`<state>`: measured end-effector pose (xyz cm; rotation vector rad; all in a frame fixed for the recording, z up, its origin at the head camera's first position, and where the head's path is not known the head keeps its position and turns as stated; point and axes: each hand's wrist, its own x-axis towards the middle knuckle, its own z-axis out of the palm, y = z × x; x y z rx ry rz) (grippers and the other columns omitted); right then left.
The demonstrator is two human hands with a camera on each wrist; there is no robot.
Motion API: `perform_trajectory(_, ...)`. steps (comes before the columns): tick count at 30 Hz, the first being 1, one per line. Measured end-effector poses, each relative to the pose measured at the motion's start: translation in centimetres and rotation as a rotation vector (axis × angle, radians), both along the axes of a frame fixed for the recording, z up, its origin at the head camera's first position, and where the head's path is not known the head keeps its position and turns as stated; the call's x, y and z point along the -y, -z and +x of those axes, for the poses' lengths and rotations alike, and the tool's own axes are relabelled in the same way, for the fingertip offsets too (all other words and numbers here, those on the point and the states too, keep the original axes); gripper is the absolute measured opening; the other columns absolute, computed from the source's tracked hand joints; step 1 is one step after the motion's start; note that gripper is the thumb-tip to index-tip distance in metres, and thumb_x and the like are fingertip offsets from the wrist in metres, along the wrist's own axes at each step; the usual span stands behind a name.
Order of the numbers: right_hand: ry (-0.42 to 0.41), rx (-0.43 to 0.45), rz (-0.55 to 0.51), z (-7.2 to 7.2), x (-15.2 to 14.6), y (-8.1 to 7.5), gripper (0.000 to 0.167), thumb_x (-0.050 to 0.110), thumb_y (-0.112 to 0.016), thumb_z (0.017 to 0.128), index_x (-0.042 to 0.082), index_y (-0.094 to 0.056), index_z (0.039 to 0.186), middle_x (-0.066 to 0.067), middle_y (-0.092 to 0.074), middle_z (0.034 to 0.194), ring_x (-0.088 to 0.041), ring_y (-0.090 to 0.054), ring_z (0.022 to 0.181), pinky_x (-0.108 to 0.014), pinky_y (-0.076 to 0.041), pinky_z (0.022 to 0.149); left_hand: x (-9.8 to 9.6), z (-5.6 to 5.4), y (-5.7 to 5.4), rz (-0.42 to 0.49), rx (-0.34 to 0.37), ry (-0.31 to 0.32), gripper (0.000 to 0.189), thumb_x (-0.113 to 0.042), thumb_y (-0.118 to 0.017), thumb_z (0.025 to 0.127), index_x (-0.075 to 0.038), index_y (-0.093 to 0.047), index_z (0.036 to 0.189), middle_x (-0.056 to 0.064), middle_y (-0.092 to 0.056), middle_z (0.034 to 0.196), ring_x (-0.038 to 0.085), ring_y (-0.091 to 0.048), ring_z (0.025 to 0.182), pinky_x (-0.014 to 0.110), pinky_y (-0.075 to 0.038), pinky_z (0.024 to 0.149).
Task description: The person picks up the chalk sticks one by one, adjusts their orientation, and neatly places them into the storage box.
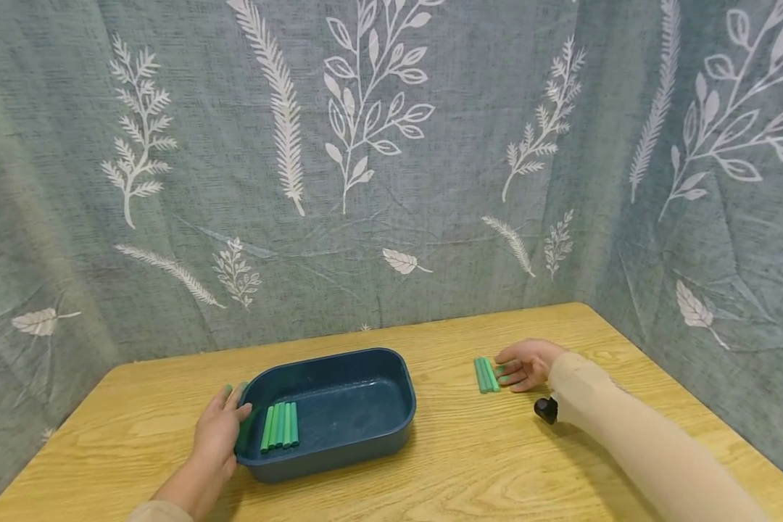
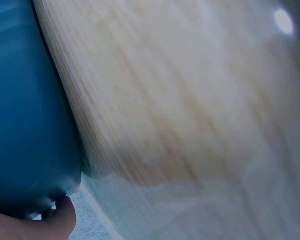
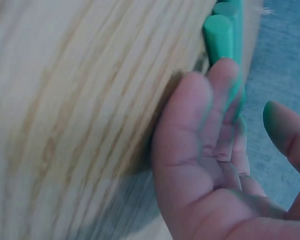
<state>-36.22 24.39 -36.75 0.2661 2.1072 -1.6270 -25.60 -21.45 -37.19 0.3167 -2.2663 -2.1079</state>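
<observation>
A dark blue rectangular tub stands on the table, with several green chalk-like sticks side by side in its left end. At the tub's left end, my left hand rests against the wall with fingers extended and thumb by the rim. To the right, a few more green sticks lie together on the wood. Beside them is my right hand, palm turned toward the sticks. In the right wrist view its thumb stands apart, and fingertips meet the nearest stick's end. Green smudges mark the fingers.
The light wooden table ends at a grey-green curtain with white leaf prints, which runs behind and along the right side. A small black device sits at the right wrist.
</observation>
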Motion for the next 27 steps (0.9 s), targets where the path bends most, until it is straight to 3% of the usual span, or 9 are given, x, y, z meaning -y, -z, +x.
perform_trajectory(11, -0.029, 0.006, 0.127, -0.7, 0.4, -0.9, 0.015, 0.014, -0.061, 0.097, 0.0, -0.061, 0.102, -0.006, -0.058, 0.072, -0.012, -0.06, 0.06, -0.024, -0.055, 0.06, -0.4, -0.3, -0.3, 0.03, -0.004, 0.02, 0.063, -0.009, -0.032, 0.106, -0.003, 0.01, 0.152, 0.017, 0.011, 0.158, 0.04, 0.021, 0.141, 0.059, 0.003, 0.114)
perform_trajectory(18, -0.014, -0.012, 0.158, -1.3, 0.6, -0.7, 0.02, 0.015, -0.065, 0.095, -0.003, -0.063, 0.101, -0.007, -0.059, 0.068, -0.012, -0.058, 0.054, -0.024, -0.055, 0.056, -0.3, -0.6, -0.7, 0.005, -0.002, 0.015, 0.061, -0.009, -0.032, 0.106, -0.005, 0.005, 0.154, 0.015, 0.013, 0.159, 0.04, 0.021, 0.141, 0.06, 0.002, 0.114)
perform_trajectory(27, -0.045, -0.042, 0.193, -1.3, 0.8, 0.0, 0.012, 0.011, -0.067, 0.092, 0.0, -0.065, 0.087, -0.006, -0.057, 0.063, -0.012, -0.057, 0.053, -0.024, -0.055, 0.054, 0.1, -0.5, -0.2, -0.004, 0.034, 0.007, 0.062, -0.009, -0.032, 0.106, -0.004, 0.009, 0.153, 0.018, 0.013, 0.158, 0.042, 0.02, 0.141, 0.06, 0.0, 0.115)
